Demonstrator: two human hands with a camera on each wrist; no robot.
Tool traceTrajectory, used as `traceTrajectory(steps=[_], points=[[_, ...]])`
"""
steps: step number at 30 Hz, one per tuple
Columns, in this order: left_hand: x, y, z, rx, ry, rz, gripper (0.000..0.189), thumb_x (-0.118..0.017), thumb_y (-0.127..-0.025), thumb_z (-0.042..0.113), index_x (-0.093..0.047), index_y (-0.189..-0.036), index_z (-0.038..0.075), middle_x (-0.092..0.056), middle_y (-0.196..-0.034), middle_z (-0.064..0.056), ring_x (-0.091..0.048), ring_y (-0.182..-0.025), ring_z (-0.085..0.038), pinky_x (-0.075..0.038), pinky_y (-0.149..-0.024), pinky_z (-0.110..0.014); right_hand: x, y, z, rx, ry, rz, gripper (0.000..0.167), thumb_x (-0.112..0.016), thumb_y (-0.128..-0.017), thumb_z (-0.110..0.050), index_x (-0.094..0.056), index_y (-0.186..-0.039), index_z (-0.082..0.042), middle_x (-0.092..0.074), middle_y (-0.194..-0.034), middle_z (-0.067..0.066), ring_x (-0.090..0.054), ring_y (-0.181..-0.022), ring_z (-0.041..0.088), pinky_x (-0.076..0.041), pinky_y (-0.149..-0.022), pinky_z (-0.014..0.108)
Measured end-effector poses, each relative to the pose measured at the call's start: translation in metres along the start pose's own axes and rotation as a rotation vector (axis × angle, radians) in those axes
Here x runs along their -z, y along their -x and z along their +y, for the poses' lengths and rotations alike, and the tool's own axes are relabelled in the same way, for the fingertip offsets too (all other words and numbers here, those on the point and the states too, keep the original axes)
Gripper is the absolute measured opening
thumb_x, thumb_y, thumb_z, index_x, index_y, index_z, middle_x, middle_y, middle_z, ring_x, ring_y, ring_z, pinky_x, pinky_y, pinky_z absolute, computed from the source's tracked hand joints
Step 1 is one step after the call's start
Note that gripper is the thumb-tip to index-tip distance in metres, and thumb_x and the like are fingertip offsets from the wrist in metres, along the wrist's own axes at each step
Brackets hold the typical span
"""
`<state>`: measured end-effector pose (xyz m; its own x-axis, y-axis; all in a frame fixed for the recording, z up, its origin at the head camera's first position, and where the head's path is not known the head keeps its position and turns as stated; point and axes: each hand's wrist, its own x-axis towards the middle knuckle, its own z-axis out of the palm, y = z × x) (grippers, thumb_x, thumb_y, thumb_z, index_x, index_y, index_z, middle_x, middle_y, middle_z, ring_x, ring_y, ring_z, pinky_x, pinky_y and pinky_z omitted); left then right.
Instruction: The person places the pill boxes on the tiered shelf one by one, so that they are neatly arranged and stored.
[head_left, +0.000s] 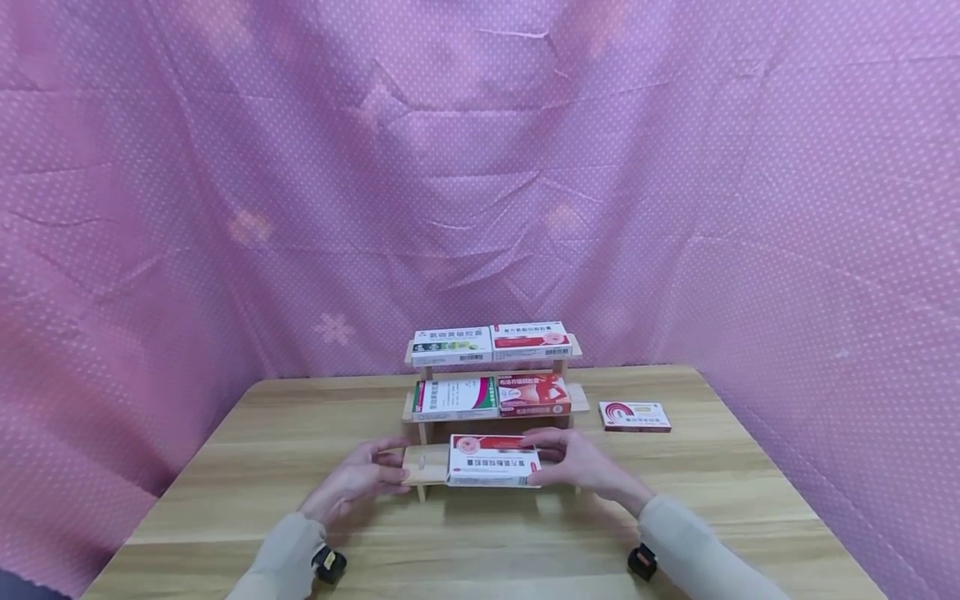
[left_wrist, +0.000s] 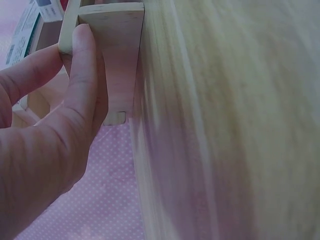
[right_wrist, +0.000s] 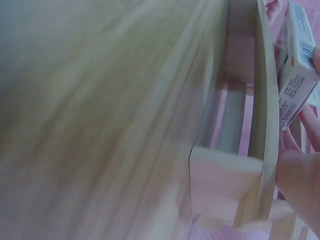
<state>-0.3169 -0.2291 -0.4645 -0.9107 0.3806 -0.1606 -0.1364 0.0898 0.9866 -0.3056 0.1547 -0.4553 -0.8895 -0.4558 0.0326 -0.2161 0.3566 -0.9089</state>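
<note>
A three-tier wooden display rack (head_left: 426, 467) stands on the table. At the left end of its lowest tier, my left hand (head_left: 363, 475) pinches the board between thumb and fingers; the left wrist view shows the thumb (left_wrist: 83, 45) against the end panel. My right hand (head_left: 581, 462) holds a red and white medicine box (head_left: 491, 465) by its right end, over the lowest tier. In the right wrist view the box (right_wrist: 296, 70) looks tilted above the board's edge, with fingers on its side. Part of that hand lies outside the right wrist view.
The middle tier carries a white-green medicine box (head_left: 459, 397) and a red one (head_left: 534, 393). On the top tier sit a white-green box (head_left: 452, 344) and a red-white box (head_left: 530, 339). Another box (head_left: 634, 416) lies on the table (head_left: 300, 433) right of the rack. A pink curtain (head_left: 480, 208) hangs behind.
</note>
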Motion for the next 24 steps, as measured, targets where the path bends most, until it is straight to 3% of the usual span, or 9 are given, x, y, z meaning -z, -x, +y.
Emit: traceTrajectory(steps=[18,24], points=[[0.002,-0.003,-0.001,0.007,-0.012,0.007,0.072,-0.062,-0.084,-0.009,-0.027,-0.147,-0.011,-0.052,-0.121,-0.027,-0.065,-0.094,-0.027,-0.059,-0.092,-0.042,-0.02,-0.022,-0.004,0.019,-0.044,-0.027,0.052,-0.083,-0.078,-0.026,-0.066,-0.127,-0.023,-0.055,-0.142,0.005,-0.054,-0.128,0.029,-0.044,-0.111,0.047],[0.002,-0.003,-0.001,0.006,-0.03,0.006,0.072,-0.063,-0.083,-0.008,-0.029,-0.147,-0.01,-0.053,-0.121,-0.026,-0.065,-0.095,-0.026,-0.058,-0.092,-0.044,-0.026,-0.028,-0.007,0.041,-0.025,-0.046,0.05,-0.083,-0.078,-0.023,-0.067,-0.125,-0.022,-0.052,-0.145,0.005,-0.058,-0.124,0.025,-0.048,-0.108,0.041]])
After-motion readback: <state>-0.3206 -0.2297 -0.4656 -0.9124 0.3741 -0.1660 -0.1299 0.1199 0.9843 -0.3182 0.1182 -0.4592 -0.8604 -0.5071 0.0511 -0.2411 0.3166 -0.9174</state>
